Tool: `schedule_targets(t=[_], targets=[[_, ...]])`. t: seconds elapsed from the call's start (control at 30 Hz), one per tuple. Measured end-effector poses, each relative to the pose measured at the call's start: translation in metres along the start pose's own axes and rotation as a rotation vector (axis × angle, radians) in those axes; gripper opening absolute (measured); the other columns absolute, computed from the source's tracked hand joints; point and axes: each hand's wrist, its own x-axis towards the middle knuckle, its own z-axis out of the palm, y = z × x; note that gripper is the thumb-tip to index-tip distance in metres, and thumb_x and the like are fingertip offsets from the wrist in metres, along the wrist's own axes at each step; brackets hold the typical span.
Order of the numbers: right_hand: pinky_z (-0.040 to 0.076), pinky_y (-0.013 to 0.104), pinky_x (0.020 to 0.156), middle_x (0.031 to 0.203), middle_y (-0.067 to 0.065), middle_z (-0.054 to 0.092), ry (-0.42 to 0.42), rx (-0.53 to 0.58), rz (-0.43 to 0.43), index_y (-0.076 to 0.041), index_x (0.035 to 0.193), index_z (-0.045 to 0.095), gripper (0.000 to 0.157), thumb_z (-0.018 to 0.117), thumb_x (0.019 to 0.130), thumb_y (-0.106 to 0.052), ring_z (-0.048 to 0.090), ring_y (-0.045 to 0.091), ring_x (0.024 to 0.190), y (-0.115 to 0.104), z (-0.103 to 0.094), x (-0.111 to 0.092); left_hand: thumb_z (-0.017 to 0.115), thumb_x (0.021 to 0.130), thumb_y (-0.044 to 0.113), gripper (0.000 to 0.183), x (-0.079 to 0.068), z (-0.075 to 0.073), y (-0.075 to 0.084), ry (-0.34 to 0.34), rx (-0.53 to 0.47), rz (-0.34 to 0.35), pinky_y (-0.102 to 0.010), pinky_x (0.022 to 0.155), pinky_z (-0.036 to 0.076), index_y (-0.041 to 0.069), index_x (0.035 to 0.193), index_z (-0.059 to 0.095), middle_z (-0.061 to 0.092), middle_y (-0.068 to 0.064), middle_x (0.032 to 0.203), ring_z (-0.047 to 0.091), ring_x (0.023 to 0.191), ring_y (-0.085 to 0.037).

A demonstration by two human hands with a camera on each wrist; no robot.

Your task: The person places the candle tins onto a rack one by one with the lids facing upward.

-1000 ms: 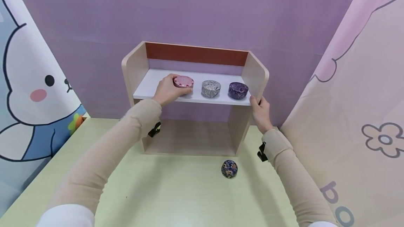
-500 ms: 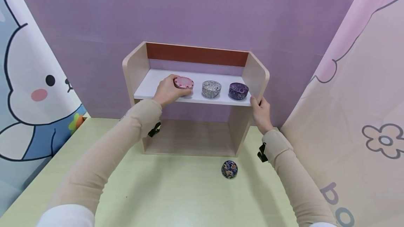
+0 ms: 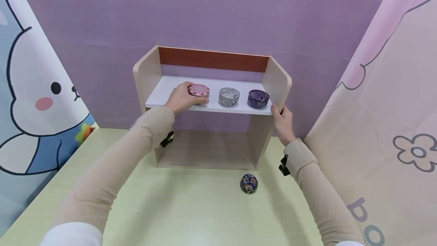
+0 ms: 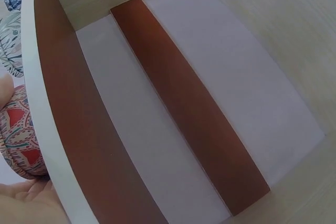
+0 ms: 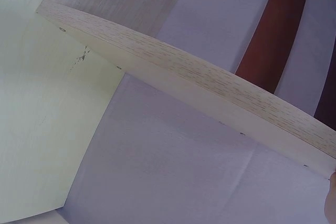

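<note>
My left hand [image 3: 181, 99] holds a round pink patterned tin [image 3: 199, 90] on the white upper board of a small shelf unit [image 3: 212, 106], thumb in front and fingers behind. The left wrist view has this tin [image 4: 22, 137] at its left edge, red-patterned on the side. To its right stand a silver-white tin with a leafy print [image 3: 229, 96] and a dark purple tin with swirls [image 3: 258, 98], spaced in a row. With my right hand [image 3: 282, 124] I grip the front edge of the unit's right side panel [image 3: 279, 81]; its fingers are mostly hidden behind the panel.
A dark blue patterned tin [image 3: 249, 183] lies on the pale green table [image 3: 191, 212] before the unit. The lower compartment [image 3: 205, 149] has a wooden floor. Behind hangs a purple backdrop [image 3: 218, 14], with printed cloths on both sides.
</note>
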Motion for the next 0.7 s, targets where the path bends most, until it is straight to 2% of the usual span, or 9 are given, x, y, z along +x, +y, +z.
schedule_targets(t=[0.17, 0.47, 0.7], targets=[[0.039, 0.028, 0.093, 0.121, 0.016, 0.055, -0.002, -0.005, 0.0, 0.0, 0.125, 0.049, 0.043, 0.045, 0.095, -0.03, 0.048, 0.016, 0.103, 0.0001, 0.0001, -0.0001, 0.074, 0.072, 0.04, 0.083, -0.0014, 0.0001, 0.0015, -0.01, 0.0, -0.007, -0.041, 0.104, 0.035, 0.002, 0.135, 0.038, 0.048, -0.015, 0.132, 0.044, 0.12, -0.028], [0.039, 0.035, 0.099, 0.125, 0.017, 0.054, -0.01, -0.015, 0.004, -0.001, 0.128, 0.048, 0.045, 0.045, 0.095, -0.031, 0.048, 0.021, 0.109, 0.0012, 0.0001, -0.0002, 0.072, 0.074, 0.04, 0.084, -0.0009, -0.0001, -0.0012, -0.039, 0.02, 0.01, -0.041, 0.106, 0.033, 0.0, 0.138, 0.034, 0.044, -0.018, 0.136, 0.042, 0.124, -0.029], [0.039, 0.032, 0.096, 0.122, 0.016, 0.055, 0.001, -0.019, -0.004, -0.001, 0.126, 0.05, 0.043, 0.044, 0.095, -0.03, 0.048, 0.018, 0.105, 0.0, -0.0001, 0.0001, 0.071, 0.075, 0.042, 0.086, -0.0025, -0.0016, 0.0012, -0.063, 0.006, -0.004, -0.041, 0.105, 0.035, 0.002, 0.139, 0.032, 0.043, -0.016, 0.137, 0.042, 0.123, -0.027]])
